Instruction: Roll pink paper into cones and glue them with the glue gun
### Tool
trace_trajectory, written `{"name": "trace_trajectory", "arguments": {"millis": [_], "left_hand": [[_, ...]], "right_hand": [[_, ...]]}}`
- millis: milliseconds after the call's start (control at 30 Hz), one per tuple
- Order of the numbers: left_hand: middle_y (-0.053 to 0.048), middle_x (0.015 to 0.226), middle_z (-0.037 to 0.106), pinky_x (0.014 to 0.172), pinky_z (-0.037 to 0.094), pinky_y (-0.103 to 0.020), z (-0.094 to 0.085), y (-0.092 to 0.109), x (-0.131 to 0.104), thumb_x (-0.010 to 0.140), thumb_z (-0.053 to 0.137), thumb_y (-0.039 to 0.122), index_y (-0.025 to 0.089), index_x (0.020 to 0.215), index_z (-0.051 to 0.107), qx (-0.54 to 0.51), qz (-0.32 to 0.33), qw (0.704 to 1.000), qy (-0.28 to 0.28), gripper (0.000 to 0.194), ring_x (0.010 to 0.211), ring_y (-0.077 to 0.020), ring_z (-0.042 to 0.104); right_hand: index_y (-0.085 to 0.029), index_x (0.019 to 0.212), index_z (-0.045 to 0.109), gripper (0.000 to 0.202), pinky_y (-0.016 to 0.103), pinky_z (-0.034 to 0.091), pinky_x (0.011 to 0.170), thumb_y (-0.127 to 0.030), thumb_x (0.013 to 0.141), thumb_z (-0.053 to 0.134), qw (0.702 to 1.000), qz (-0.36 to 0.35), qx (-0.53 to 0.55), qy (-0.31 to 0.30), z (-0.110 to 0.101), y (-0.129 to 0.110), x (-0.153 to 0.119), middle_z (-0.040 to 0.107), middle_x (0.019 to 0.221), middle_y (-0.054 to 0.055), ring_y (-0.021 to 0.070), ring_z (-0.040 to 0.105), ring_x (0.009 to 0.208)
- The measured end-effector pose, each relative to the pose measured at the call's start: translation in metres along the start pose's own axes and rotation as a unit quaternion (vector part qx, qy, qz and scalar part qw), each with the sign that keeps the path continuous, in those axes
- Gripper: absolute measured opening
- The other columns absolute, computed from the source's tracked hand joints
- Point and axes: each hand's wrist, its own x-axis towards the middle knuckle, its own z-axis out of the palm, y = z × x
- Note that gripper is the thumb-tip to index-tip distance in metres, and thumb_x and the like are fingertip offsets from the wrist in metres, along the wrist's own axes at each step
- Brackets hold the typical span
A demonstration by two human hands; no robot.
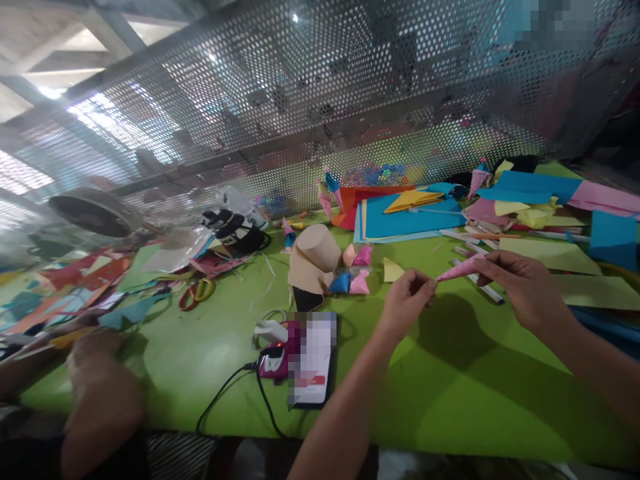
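Between my two hands a thin pink paper cone (457, 269) is held above the green table (425, 400). My left hand (407, 300) pinches its narrow tip. Around the wider end are the closed fingers of my right hand (517, 283). A small pale yellow paper piece (393, 270) lies just beyond my left hand. To the left of that sit small packets, among them a pink one (359, 283) and a blue one (341, 283). Pens (487, 290) lie behind the cone, near my right hand.
A phone (316, 360), a purple power block (280, 350) with cables and a roll of tan tape (313, 257) are left of centre. Scissors (196, 294) lie farther left, near another person's hands (97, 347). Coloured paper (385, 220) and a perforated metal screen (300, 100) are behind.
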Motion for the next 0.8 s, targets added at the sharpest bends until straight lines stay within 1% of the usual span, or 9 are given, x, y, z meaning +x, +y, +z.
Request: {"name": "trace_trajectory", "arguments": {"millis": [100,267,433,600,700,800], "left_hand": [[0.0,0.073,0.061,0.059,0.048,-0.022,-0.0005,-0.002,0.0011,0.089,0.069,0.048,0.015,0.083,0.058,0.005,0.0,1.0,0.005,0.035,0.062,-0.0092,0.057],[0.0,0.072,0.061,0.06,0.05,-0.023,-0.002,0.0018,0.0004,0.086,0.071,0.048,0.014,0.082,0.059,-0.059,-0.043,0.997,-0.004,0.036,0.061,-0.0089,0.057],[-0.001,0.072,0.063,0.061,0.05,-0.022,-0.0022,0.0049,0.0,0.083,0.076,0.044,0.013,0.082,0.06,-0.089,-0.065,0.994,0.008,0.034,0.061,-0.0082,0.057],[0.0,0.071,0.063,0.058,0.048,-0.022,-0.0025,0.0005,0.0022,0.084,0.075,0.041,0.014,0.081,0.06,-0.077,-0.047,0.996,0.009,0.032,0.058,-0.0078,0.056],[-0.001,0.072,0.063,0.058,0.048,-0.022,-0.0031,-0.0022,0.003,0.087,0.072,0.039,0.014,0.081,0.059,-0.043,-0.029,0.999,0.013,0.028,0.059,-0.0083,0.057],[0.0,0.073,0.063,0.059,0.047,-0.022,-0.0035,-0.0038,0.0027,0.091,0.067,0.037,0.015,0.083,0.059,-0.003,-0.014,1.0,0.01,0.025,0.061,-0.0086,0.057]], "right_hand": [[-0.023,0.088,0.08,0.035,0.035,0.043,0.076,-0.056,0.087,0.071,1.0,-0.005,0.009,0.001,0.0001,0.0019,0.0008,0.073,0.081,0.004,0.0186,0.055,0.074],[-0.023,0.09,0.08,0.033,0.032,0.042,0.071,-0.056,0.087,0.073,1.0,-0.009,0.005,0.008,-0.0002,0.0041,0.0004,0.072,0.083,0.004,0.0186,0.057,0.076],[-0.022,0.083,0.077,0.034,0.03,0.039,0.065,-0.056,0.083,0.076,1.0,-0.004,-0.002,0.021,0.0021,-0.0012,-0.0013,0.067,0.072,0.002,0.0167,0.053,0.071],[-0.021,0.082,0.075,0.034,0.031,0.037,0.061,-0.056,0.083,0.076,1.0,-0.002,0.013,0.02,0.0036,-0.0028,-0.0022,0.065,0.072,0.002,0.0165,0.051,0.069],[-0.022,0.078,0.07,0.034,0.03,0.029,0.053,-0.055,0.083,0.077,0.999,-0.006,-0.005,0.031,0.0025,-0.0011,-0.0034,0.057,0.065,-0.001,0.013,0.041,0.06],[-0.022,0.073,0.064,0.036,0.03,0.025,0.051,-0.054,0.085,0.075,0.999,-0.027,-0.021,0.037,0.0015,0.0001,-0.0044,0.048,0.059,-0.004,0.0115,0.034,0.055]]}}
